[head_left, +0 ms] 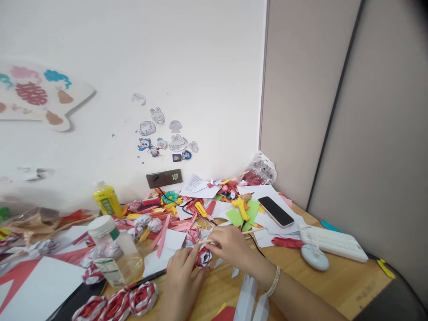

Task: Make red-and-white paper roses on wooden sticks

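Over the table, my right hand [230,247] is closed on a thin wooden stick [205,241], whose far end shows beyond the knuckles. Just below the stick is a red-and-white rolled paper flower [203,257]. My left hand [182,274] has its fingers closed around that flower's left side, with fingertips close to the stick's near end. Part of the flower is hidden by the fingers. Another red-and-white paper flower [193,235] lies just behind. Several more rolled paper flowers [143,298] sit in a row left of my left hand.
A clear jar [125,254] and a yellow bottle [107,200] stand at the left. Behind my hands lie paper scraps, a yellow glue gun [240,208] with its cord, and a phone [276,211]. A mouse [314,257] and white power strip [334,243] are at the right.
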The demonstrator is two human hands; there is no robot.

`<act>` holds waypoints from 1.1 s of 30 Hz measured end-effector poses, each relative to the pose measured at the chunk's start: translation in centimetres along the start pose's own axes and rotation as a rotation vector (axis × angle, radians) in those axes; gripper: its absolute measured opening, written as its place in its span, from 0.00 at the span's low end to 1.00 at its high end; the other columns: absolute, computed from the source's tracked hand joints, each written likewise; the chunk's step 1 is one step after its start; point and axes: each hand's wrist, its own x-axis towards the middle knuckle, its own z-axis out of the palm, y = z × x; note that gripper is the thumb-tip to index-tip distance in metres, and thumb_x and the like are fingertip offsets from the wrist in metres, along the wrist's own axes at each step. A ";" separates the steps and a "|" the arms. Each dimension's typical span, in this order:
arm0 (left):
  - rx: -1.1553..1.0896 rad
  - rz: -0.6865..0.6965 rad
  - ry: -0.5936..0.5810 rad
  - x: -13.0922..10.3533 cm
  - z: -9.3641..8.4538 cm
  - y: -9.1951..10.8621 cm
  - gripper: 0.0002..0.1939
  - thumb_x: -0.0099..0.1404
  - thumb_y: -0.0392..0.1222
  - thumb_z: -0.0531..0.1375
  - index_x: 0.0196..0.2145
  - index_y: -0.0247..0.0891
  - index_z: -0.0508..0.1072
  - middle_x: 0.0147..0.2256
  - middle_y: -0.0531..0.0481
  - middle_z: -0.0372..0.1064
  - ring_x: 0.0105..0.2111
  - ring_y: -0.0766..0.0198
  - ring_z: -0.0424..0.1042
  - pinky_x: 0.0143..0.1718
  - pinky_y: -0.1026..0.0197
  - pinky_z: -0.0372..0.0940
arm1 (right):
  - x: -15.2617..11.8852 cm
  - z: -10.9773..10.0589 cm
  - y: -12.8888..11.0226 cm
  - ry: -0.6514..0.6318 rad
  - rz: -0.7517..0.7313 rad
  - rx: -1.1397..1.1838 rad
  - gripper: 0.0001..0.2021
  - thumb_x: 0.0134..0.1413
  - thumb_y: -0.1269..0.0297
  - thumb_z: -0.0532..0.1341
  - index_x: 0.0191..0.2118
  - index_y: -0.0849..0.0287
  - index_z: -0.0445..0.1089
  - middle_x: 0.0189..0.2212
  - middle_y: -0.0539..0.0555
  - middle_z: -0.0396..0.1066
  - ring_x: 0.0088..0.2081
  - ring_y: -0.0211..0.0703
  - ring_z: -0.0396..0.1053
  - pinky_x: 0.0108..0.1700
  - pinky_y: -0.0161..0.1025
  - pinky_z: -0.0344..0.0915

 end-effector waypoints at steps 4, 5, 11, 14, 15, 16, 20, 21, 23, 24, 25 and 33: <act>0.030 -0.015 0.023 0.1 0.1 0.2 0.21 0.58 0.41 0.59 0.49 0.38 0.64 0.35 0.44 0.70 0.34 0.56 0.69 0.33 0.56 0.62 | -0.2 0.3 -0.3 0.030 -0.107 -0.206 0.08 0.57 0.63 0.58 0.29 0.59 0.67 0.27 0.50 0.68 0.28 0.38 0.63 0.29 0.34 0.52; 0.039 -0.011 0.022 0.1 0.0 0.3 0.20 0.58 0.41 0.59 0.48 0.38 0.65 0.35 0.44 0.70 0.33 0.56 0.69 0.32 0.56 0.62 | -0.3 0.3 -0.3 0.033 -0.121 -0.232 0.08 0.57 0.63 0.57 0.29 0.59 0.67 0.27 0.50 0.69 0.28 0.38 0.63 0.28 0.34 0.52; 0.063 -0.007 -0.023 0.2 -0.3 0.3 0.18 0.56 0.39 0.60 0.45 0.39 0.66 0.34 0.46 0.70 0.33 0.57 0.69 0.32 0.58 0.62 | -0.2 0.6 -0.4 0.036 -0.181 -0.296 0.10 0.59 0.66 0.54 0.28 0.59 0.66 0.25 0.50 0.68 0.26 0.38 0.64 0.27 0.35 0.53; 0.081 -0.003 -0.040 0.2 -0.4 0.2 0.17 0.56 0.39 0.60 0.44 0.40 0.67 0.34 0.46 0.70 0.33 0.58 0.69 0.32 0.58 0.61 | -0.1 0.7 -0.5 0.029 -0.161 -0.293 0.09 0.59 0.67 0.55 0.28 0.60 0.66 0.24 0.50 0.68 0.26 0.38 0.64 0.27 0.35 0.53; 0.083 -0.004 -0.040 0.2 -0.4 0.2 0.16 0.56 0.39 0.60 0.44 0.40 0.67 0.34 0.47 0.70 0.32 0.58 0.68 0.31 0.59 0.61 | -0.1 0.8 -0.5 0.028 -0.156 -0.295 0.09 0.59 0.67 0.55 0.28 0.60 0.66 0.24 0.50 0.68 0.26 0.38 0.64 0.27 0.35 0.53; 0.083 -0.004 -0.036 0.3 -0.4 0.2 0.16 0.56 0.38 0.60 0.43 0.39 0.68 0.34 0.47 0.70 0.32 0.58 0.68 0.31 0.59 0.61 | -0.1 0.9 -0.5 0.028 -0.154 -0.298 0.09 0.59 0.67 0.55 0.27 0.60 0.66 0.24 0.50 0.68 0.26 0.38 0.64 0.26 0.35 0.53; 0.081 0.004 0.005 0.4 -0.4 0.4 0.15 0.55 0.37 0.60 0.42 0.37 0.68 0.33 0.47 0.70 0.32 0.57 0.68 0.31 0.58 0.61 | -0.1 1.2 -0.6 0.040 -0.141 -0.332 0.09 0.58 0.67 0.56 0.26 0.59 0.65 0.23 0.49 0.68 0.25 0.39 0.63 0.25 0.36 0.52; 0.080 0.006 0.008 0.4 -0.4 0.4 0.15 0.55 0.37 0.60 0.42 0.37 0.68 0.32 0.47 0.70 0.32 0.57 0.68 0.30 0.58 0.61 | -0.1 1.3 -0.6 0.040 -0.142 -0.344 0.09 0.57 0.67 0.56 0.26 0.59 0.65 0.23 0.49 0.67 0.24 0.38 0.63 0.24 0.36 0.52; 0.077 0.008 0.009 0.4 -0.3 0.5 0.14 0.55 0.38 0.60 0.41 0.37 0.69 0.32 0.47 0.70 0.31 0.57 0.68 0.30 0.58 0.61 | -0.2 1.4 -0.7 0.034 -0.155 -0.368 0.10 0.57 0.68 0.56 0.25 0.60 0.65 0.22 0.49 0.67 0.23 0.38 0.62 0.23 0.36 0.51; 0.075 0.009 0.012 0.4 -0.3 0.5 0.13 0.55 0.38 0.60 0.40 0.38 0.69 0.32 0.47 0.70 0.31 0.57 0.68 0.29 0.59 0.61 | -0.2 1.4 -0.7 0.033 -0.164 -0.380 0.10 0.58 0.69 0.56 0.25 0.60 0.65 0.22 0.50 0.66 0.23 0.38 0.62 0.23 0.36 0.51; 0.071 0.008 0.015 0.4 -0.3 0.5 0.12 0.56 0.39 0.60 0.40 0.38 0.70 0.31 0.47 0.70 0.30 0.57 0.68 0.29 0.58 0.61 | -0.2 1.4 -0.7 0.033 -0.171 -0.394 0.10 0.58 0.70 0.55 0.25 0.60 0.64 0.22 0.50 0.66 0.23 0.38 0.62 0.22 0.36 0.51; 0.050 0.041 0.012 0.3 -0.3 0.2 0.22 0.58 0.39 0.58 0.51 0.38 0.65 0.33 0.46 0.71 0.32 0.58 0.69 0.31 0.59 0.62 | -0.4 1.9 -0.2 -0.035 -0.217 -0.411 0.08 0.57 0.74 0.55 0.28 0.60 0.65 0.25 0.50 0.68 0.25 0.40 0.64 0.24 0.36 0.54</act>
